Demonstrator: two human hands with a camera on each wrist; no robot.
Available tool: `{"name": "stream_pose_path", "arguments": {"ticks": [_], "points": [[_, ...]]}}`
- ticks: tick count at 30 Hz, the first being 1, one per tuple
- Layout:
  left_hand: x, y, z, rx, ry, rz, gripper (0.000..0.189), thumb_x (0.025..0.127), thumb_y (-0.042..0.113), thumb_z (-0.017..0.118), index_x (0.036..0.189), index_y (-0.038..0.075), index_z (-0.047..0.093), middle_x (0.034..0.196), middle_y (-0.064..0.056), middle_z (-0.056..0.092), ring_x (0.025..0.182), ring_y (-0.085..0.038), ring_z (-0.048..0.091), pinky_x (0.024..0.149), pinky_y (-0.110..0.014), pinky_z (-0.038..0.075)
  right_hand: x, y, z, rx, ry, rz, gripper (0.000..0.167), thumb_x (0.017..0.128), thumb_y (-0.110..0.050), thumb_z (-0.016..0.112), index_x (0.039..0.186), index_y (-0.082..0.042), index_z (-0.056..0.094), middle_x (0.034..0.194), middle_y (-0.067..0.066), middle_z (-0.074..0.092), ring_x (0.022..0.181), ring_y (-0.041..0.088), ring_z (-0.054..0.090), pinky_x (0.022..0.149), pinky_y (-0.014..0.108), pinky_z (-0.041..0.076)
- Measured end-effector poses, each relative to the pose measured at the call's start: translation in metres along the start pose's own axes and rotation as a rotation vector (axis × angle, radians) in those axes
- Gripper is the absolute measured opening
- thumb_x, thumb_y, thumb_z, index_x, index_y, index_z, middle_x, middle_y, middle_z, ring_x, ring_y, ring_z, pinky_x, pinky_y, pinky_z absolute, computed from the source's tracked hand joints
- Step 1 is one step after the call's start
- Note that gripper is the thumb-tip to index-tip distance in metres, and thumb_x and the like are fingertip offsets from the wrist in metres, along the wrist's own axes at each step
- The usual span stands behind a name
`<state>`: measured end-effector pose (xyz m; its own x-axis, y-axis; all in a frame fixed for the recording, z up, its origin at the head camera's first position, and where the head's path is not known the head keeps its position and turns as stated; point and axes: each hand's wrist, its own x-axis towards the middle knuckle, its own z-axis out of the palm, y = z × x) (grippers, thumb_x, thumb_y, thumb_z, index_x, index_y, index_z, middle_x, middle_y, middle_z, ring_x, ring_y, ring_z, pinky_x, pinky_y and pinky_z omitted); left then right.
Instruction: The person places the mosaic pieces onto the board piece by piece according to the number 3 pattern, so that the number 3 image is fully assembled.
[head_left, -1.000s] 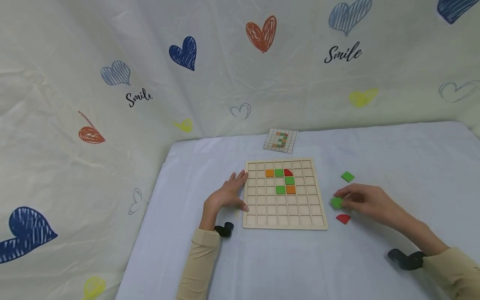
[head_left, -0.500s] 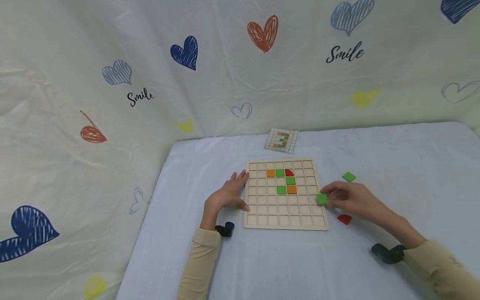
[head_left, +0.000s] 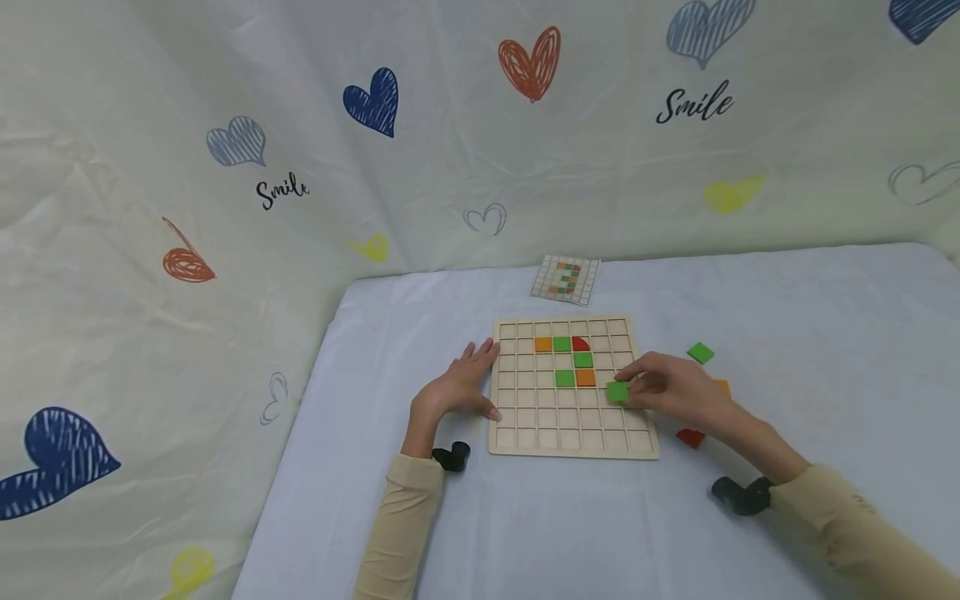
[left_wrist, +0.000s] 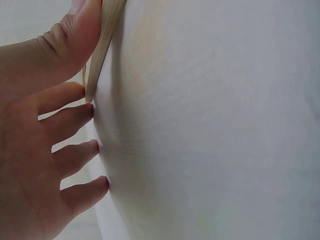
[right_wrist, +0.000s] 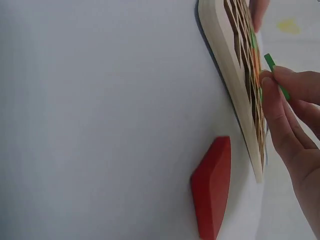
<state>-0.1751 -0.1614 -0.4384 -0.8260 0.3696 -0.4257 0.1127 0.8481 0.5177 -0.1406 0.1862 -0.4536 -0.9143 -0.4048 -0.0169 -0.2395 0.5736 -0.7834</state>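
A wooden grid board [head_left: 525, 421] lies on the white table. Set in its cells are an orange square tile [head_left: 543, 344], several green ones such as the green tile [head_left: 562, 344], a second orange tile [head_left: 585, 378] and a red quarter-round tile [head_left: 581, 343]. My left hand [head_left: 459, 390] rests with spread fingers at the board's left edge, thumb and fingertips against it. Between thumb and fingers my right hand [head_left: 671, 387] pinches a green square tile [head_left: 617, 392], held over the right part of the board. In the right wrist view this green tile [right_wrist: 270, 62] shows edge-on.
Right of the board lie a green tile [head_left: 701, 353], an orange tile [head_left: 722, 387] partly behind the right hand, and a red quarter-round piece [head_left: 690, 437]. A printed pattern card [head_left: 566, 280] lies behind the board, near the heart-printed backdrop [head_left: 420, 192].
My right hand has carried the green tile left from the table beside the board to over its right columns. The orange tile at the right has come into sight. My left hand stays put.
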Motion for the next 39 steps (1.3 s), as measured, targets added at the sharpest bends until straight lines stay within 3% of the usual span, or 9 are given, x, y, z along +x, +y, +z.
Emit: {"name": "stream_pose_path", "arguments": {"ticks": [21,39], "points": [[0.001,-0.002,0.000,0.020,0.002,0.009,0.118,0.076,0.019,0.092,0.166,0.010,0.017,0.174,-0.006,0.007,0.161,-0.031,-0.002,0.131,-0.051,0.005,0.023,-0.014,0.027,-0.083,-0.035,-0.047,0.028,0.081,-0.008,0.085,0.108,-0.003,0.077,0.091,0.000,0.070,0.078,0.009,0.061,0.070,0.020,0.054],[0.003,-0.002,0.001,0.033,-0.010,-0.004,0.118,0.077,0.020,0.091,0.166,0.011,0.015,0.174,-0.004,0.005,0.161,-0.029,-0.004,0.131,-0.050,0.005,0.024,-0.015,0.037,-0.126,0.002,-0.073,0.028,0.079,-0.001,0.084,0.106,-0.001,0.077,0.086,-0.002,0.063,0.073,0.008,0.057,0.066,0.021,0.053]]}}
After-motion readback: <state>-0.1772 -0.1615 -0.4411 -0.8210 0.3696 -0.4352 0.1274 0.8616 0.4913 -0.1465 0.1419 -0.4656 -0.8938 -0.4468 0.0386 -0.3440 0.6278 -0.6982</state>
